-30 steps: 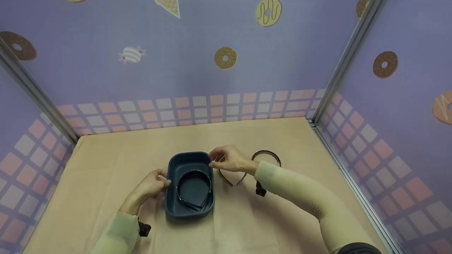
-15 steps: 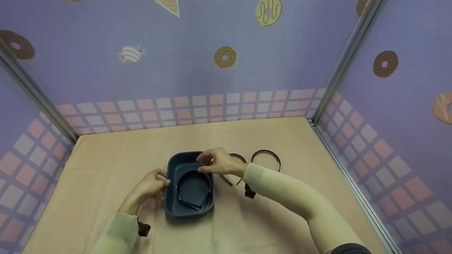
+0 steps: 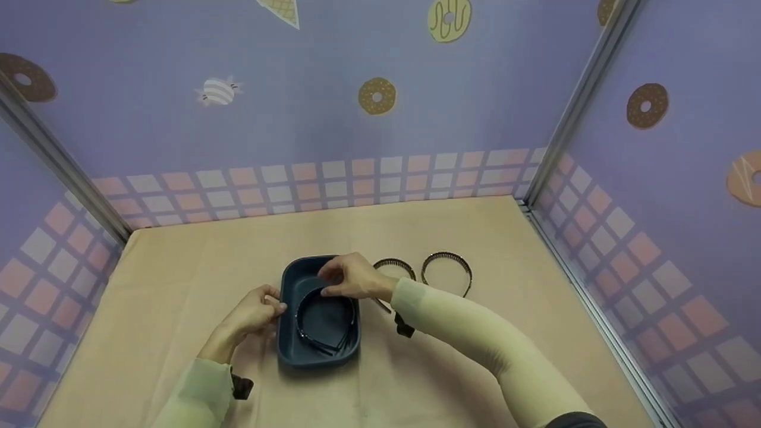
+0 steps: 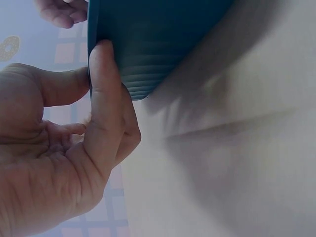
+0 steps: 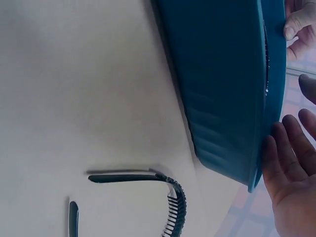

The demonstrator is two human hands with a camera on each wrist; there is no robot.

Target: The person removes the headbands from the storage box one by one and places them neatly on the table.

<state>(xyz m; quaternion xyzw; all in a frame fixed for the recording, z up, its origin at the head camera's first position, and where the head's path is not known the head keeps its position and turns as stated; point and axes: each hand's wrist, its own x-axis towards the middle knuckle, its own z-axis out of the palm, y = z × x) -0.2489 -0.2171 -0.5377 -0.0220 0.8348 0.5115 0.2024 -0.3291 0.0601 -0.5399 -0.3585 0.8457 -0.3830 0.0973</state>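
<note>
A dark blue rectangular tub (image 3: 288, 348) lies on the cloth-covered table. My left hand (image 3: 254, 312) pinches its left rim between thumb and fingers; the left wrist view shows the thumb inside and the index finger (image 4: 105, 94) against the outer wall. Inside the tub rests a dark toothed headband (image 3: 300, 327), and several dark ends show at its lower right. My right hand (image 3: 354, 278) hovers over the tub's far right part, thumb and fingers parted near the headband's top. In the right wrist view nothing shows between the thumb and the fingers (image 5: 291, 148).
Two more toothed headbands lie right of the tub: a nearer one (image 3: 395, 261), partly hidden behind my right hand and wrist, and another (image 3: 469, 273) farther right. A patterned wall (image 3: 297, 131) stands behind the table (image 3: 196, 255), with metal posts at its corners.
My right hand has moved left from beside the tub's right rim to over its inside, uncovering more of the nearer loose headband. My left hand keeps its grip on the rim.
</note>
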